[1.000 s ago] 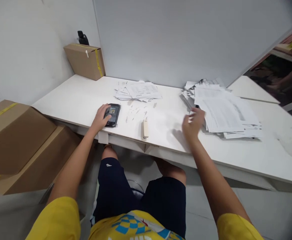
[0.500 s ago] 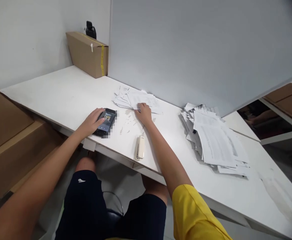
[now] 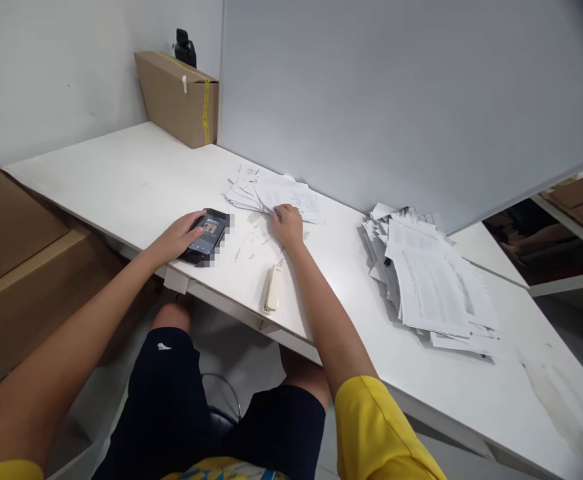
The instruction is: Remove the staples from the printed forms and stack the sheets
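Observation:
My left hand (image 3: 176,239) is closed round the left side of a smartphone (image 3: 210,230) with a lit screen, its thumb over the screen's edge. Part of the phone is blurred out by blocks. My right hand (image 3: 288,225) rests with curled fingers at the near edge of a small spread of printed papers (image 3: 294,193). Something small and dark shows at its fingertips; I cannot make out what. Nearer the table edge, beside my right forearm, lies a cream stapler (image 3: 273,288).
A thick, untidy stack of printed sheets (image 3: 431,280) lies on the white table (image 3: 106,173) to the right. At the back left stand a cardboard box (image 3: 174,97) and a black bottle (image 3: 185,50). Large cartons (image 3: 16,227) sit left of the table. A grey partition (image 3: 371,100) borders the back.
The view has shifted slightly. My left hand stays at the phone, with its thumb drawn back a little from the screen. My right hand remains by the papers, its fingers more curled.

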### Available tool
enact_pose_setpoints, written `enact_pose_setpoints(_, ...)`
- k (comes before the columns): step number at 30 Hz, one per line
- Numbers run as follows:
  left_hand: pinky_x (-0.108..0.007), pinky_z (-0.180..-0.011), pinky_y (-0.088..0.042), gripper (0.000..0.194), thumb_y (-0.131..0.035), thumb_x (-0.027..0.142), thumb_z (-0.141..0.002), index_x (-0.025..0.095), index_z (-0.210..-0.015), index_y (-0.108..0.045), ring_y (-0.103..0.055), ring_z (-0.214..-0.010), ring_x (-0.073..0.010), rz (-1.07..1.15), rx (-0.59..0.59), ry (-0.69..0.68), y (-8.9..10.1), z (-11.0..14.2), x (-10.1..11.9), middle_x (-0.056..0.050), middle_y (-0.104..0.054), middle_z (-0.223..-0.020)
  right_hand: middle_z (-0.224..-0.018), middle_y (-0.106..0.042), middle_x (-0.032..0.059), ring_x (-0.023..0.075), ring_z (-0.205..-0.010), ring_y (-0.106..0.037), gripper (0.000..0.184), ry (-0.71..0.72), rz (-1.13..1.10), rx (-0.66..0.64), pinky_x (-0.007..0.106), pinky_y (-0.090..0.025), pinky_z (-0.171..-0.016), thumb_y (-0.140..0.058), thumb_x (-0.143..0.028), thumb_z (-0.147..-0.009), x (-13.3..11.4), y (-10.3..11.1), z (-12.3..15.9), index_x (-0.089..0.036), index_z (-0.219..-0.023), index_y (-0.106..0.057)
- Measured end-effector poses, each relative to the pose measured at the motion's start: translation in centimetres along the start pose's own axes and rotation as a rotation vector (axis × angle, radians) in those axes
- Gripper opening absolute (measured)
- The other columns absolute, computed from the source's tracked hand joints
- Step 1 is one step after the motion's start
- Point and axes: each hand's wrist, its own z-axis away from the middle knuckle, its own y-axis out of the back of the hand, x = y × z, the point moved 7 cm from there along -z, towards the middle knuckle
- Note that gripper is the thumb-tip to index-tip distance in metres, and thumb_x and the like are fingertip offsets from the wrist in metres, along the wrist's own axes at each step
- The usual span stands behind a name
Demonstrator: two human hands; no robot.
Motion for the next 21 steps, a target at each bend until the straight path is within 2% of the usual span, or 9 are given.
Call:
enact_pose_setpoints(7,-0.046,-0.121,-0.04,0.072,-0.038,0.066,-0.095,0.027,-0.154,-0.047,-0.047,-0.145,-0.0344,0.007,0.033,0.014,0.14,-0.02,-0.34,-0.007,-0.049,-0.159,-0.125,-0.068,0.0147,0.0319,-0.116,-0.056,0.039,0.008,0.011,-0.014,0.046,-0.045,-0.103,-0.042,-0.021,-0.095,0.02,-0.13,-0.09,-0.017,-0.116,-0.074)
enact_pose_setpoints(13,-0.046,-0.123,-0.037,0.073,-0.038,0.066,-0.094,0.024,-0.154,-0.047,-0.043,-0.148,-0.0341,0.015,0.019,0.025,0.03,0.04,-0.17,-0.008,-0.047,-0.16,-0.125,-0.069,0.0127,0.0309,-0.116,-0.057,0.041,-0.007,0.013,-0.016,0.044,-0.046,-0.102,-0.044,-0.015,-0.088,0.09,-0.15,-0.02,-0.017,-0.114,-0.075)
enact_pose_setpoints(21,-0.045,-0.123,-0.036,0.074,-0.036,0.064,-0.095,0.022,-0.154,-0.046,-0.045,-0.146,-0.0332,0.003,0.033,0.02,0.09,0.03,0.05,-0.008,-0.048,-0.159,-0.125,-0.068,0.0136,0.0317,-0.114,-0.056,0.041,-0.004,0.023,-0.015,0.045,-0.046,-0.101,-0.044,-0.015,-0.088,0.14,-0.21,-0.02,-0.017,-0.113,-0.075)
